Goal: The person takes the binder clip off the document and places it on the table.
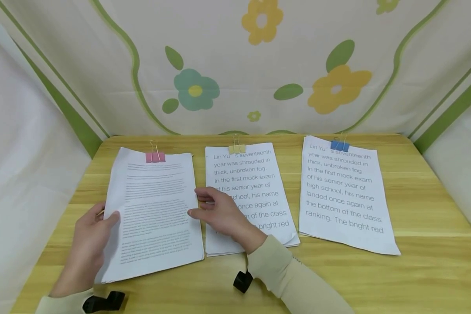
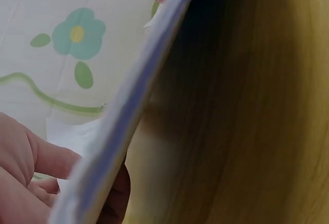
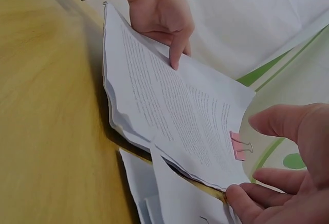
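Observation:
A stack of printed sheets with a pink binder clip at its top lies tilted at the left of the table. My left hand grips its left edge, thumb on top and fingers underneath. The left wrist view shows the stack's edge raised off the wood. At the opposite edge is my right hand, reaching across the middle stack. In the right wrist view its thumb and fingers are spread apart, with fingertips right at the paper's edge.
The middle stack has a yellow binder clip; large-print text covers it. Another large-print stack with a blue binder clip lies at the right. Behind the wooden table hangs a flowered curtain.

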### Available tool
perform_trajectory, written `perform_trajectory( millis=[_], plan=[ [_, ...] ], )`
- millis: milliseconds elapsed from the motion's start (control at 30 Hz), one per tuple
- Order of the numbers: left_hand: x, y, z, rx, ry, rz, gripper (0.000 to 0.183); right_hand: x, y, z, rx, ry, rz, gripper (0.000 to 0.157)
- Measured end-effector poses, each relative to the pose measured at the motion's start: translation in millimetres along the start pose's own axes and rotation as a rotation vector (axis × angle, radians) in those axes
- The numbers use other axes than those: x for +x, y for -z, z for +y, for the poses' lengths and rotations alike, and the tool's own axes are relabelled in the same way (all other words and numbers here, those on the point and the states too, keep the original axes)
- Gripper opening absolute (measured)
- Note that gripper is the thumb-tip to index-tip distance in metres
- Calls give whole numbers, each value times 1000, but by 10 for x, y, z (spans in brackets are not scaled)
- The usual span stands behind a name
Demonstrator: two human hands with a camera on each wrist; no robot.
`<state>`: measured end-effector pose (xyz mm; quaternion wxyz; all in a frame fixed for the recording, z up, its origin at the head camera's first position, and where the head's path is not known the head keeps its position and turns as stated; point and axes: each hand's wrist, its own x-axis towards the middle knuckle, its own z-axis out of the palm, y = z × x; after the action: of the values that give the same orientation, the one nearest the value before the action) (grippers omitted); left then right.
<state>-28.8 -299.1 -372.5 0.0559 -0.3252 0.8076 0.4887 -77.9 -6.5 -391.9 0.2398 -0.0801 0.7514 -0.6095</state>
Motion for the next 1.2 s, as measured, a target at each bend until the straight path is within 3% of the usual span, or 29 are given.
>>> perform_trajectory(
  millis=[233,433,700,900,1200],
  plan=[
    [7,73,-15,-86,26,-4,62,28,6,17,43,38,1,61],
    [-16,126,-19,-226,41,-89,67,41,9,1,41,51,20,60],
    [-82,62,27,-293,23,-141,59,9,93,-45,147,50,84,44],
    [-154,-142,149,-328,-30,-223,58,-92,334,-12,142,52,118,43],
    [-271,-574,435,-344,-91,-269,49,-247,711,84,119,14,236,41]
  ],
)
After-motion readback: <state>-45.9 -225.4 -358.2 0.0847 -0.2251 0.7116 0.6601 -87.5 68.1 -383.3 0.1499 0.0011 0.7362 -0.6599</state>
